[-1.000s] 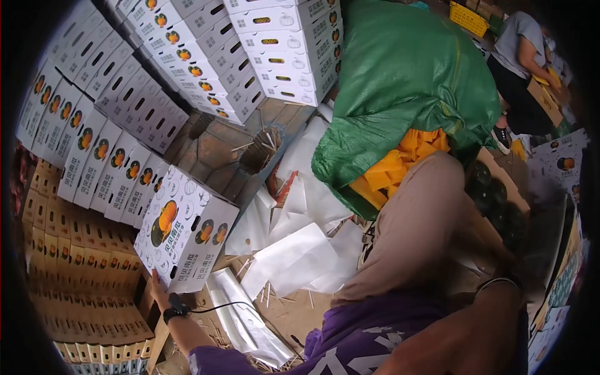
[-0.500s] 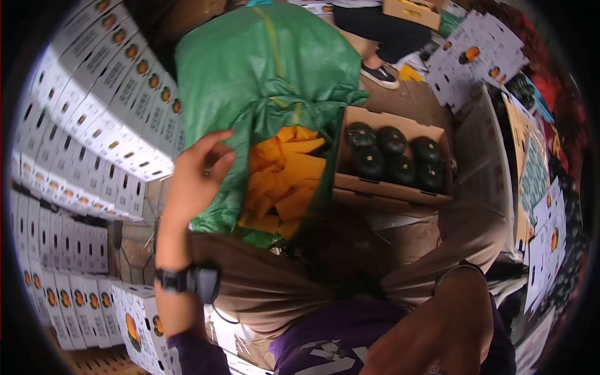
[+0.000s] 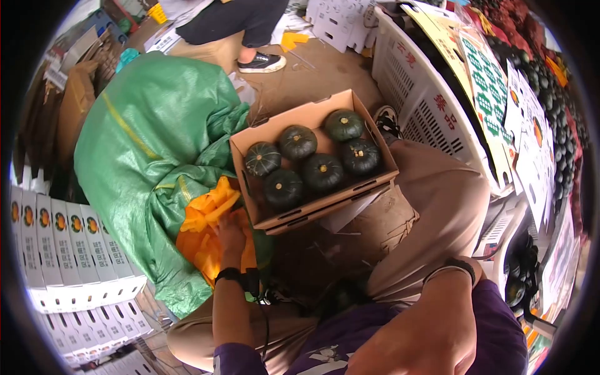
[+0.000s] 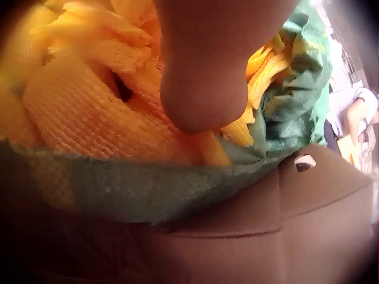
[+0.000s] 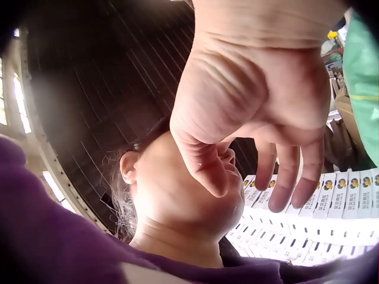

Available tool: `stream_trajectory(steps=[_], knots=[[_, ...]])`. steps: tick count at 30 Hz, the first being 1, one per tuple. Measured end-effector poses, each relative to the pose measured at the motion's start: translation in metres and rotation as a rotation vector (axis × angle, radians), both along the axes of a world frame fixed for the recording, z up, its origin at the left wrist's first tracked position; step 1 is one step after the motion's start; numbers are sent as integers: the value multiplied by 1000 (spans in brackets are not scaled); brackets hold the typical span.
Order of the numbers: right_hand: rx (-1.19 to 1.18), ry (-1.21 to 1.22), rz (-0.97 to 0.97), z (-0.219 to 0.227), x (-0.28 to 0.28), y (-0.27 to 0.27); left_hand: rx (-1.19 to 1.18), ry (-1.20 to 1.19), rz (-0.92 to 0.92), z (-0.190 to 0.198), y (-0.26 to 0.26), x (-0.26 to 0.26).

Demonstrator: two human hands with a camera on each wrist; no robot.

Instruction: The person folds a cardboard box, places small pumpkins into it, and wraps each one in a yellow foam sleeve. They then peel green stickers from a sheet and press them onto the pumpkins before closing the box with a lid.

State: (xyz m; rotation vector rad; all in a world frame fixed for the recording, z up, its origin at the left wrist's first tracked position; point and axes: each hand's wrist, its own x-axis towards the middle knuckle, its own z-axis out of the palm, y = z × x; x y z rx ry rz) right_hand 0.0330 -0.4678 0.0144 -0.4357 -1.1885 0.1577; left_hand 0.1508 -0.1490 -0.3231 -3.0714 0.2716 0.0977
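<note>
My left hand point(image 3: 231, 236) reaches into the mouth of a green woven sack point(image 3: 150, 119), among orange foam net sleeves point(image 3: 209, 215). In the left wrist view it presses down among the ribbed sleeves point(image 4: 89, 106), its fingertips hidden; whether it grips one I cannot tell. Just right of the sack, an open cardboard box point(image 3: 294, 222) holds several dark green pumpkins point(image 3: 323, 170) with their stem ends up. My right hand point(image 5: 254, 112) is raised in front of my chest, close to the camera. Its fingers hang loosely and hold nothing.
White printed cartons point(image 3: 69, 237) are stacked at left. A white plastic crate point(image 3: 431, 94) with flattened cartons leaning on it stands at right, more pumpkins point(image 3: 550, 100) beyond. Another person's leg and shoe point(image 3: 261, 62) are at the back. My knee point(image 3: 437, 200) borders the box.
My left hand left a white printed carton at the left, swung across and went into the sack of orange sleeves. The head view turned right, bringing the box of pumpkins to the middle.
</note>
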Motion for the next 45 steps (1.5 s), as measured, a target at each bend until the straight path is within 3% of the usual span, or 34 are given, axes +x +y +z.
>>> stream_trajectory(steps=[2, 3, 5, 6, 7, 8, 10, 11, 12, 14, 16, 18, 20, 21, 22, 24, 26, 27, 28, 29, 31, 33, 34, 36, 37, 38, 40, 41, 42, 43, 44, 45], knots=[[23, -56, -126, -2, 1, -6, -93, 122, 180, 16, 15, 3], [1, 33, 62, 2, 1, -15, -76, 119, 180, 26, 31, 8], [-11, 107, 241, 1, 11, -32, -134, -77, 259, 45, 53, 20], [-104, -18, 226, -5, 24, -42, -129, -86, 256, 70, 46, 20], [-218, -30, 140, -9, 31, -47, -477, -145, 252, 115, 28, 14], [-407, 18, -89, -11, 36, -51, -823, -200, 239, 161, 9, 3], [-800, 60, -590, -26, 52, -44, -689, 178, 99, 239, -42, -32], [-954, -46, -976, -51, 58, -30, -610, 289, 71, 269, -72, -54], [-1092, -81, -1034, -73, 59, -20, -529, 395, 38, 283, -98, -75], [-1121, 233, -678, -109, 48, 1, -1058, 385, -45, 271, -126, -108], [-1014, 358, -766, -117, 36, 8, -1063, 364, -150, 226, -115, -103], [-1013, 376, -859, -122, 37, 2, -1088, 345, -230, 213, -116, -102], [-1015, 395, -943, -133, 36, -5, -1493, 578, -8, 221, -121, -107], [-1019, 486, -701, -141, 36, -6, -1592, 704, 51, 242, -128, -105], [-1007, 570, -460, -147, 37, -6, -1587, 703, 38, 241, -129, -102], [-998, 456, -554, -147, 35, -4, -1458, 537, -180, 225, -126, -94], [-1211, 399, -378, -138, 34, -6, -1334, 588, -125, 206, -113, -98], [-1108, 512, -266, -136, 32, -5, -1378, 536, 11, 205, -115, -102], [-1110, 508, -261, -134, 31, -2, -1420, 480, 150, 205, -114, -104], [-1059, 566, -298, -132, 29, 1, -1423, 474, 155, 202, -109, -103], [-1014, 617, -326, -142, 24, 10, -1105, 417, -38, 195, -97, -99], [-908, 735, -513, -162, 22, 26, -1055, 362, -23, 196, -96, -100], [-913, 726, -496, -165, 24, 26, -998, 314, -15, 197, -95, -100], [-1204, 687, -27, -166, 29, 17, -988, 378, 10, 205, -97, -102], [-1229, 653, 199, -169, 29, 15, -979, 453, 14, 207, -98, -103], [-1238, 644, 216, -169, 30, 15, -985, 445, 32, 205, -99, -105], [-1409, 127, -274, -163, 34, 16, -1079, 665, 46, 201, -98, -104], [-1166, 216, -443, -166, 38, 18, -1091, 657, 59, 203, -94, -101], [-915, 302, -596, -170, 41, 19, -1298, 832, 86, 206, -90, -98], [-810, 804, -312, -143, 47, 10, -1508, 1005, 110, 208, -87, -97], [-599, 949, -262, -144, 58, 6, -1527, 993, 121, 204, -87, -98], [-546, 983, -90, -141, 58, 6, -1632, 783, 13, 199, -88, -98]])
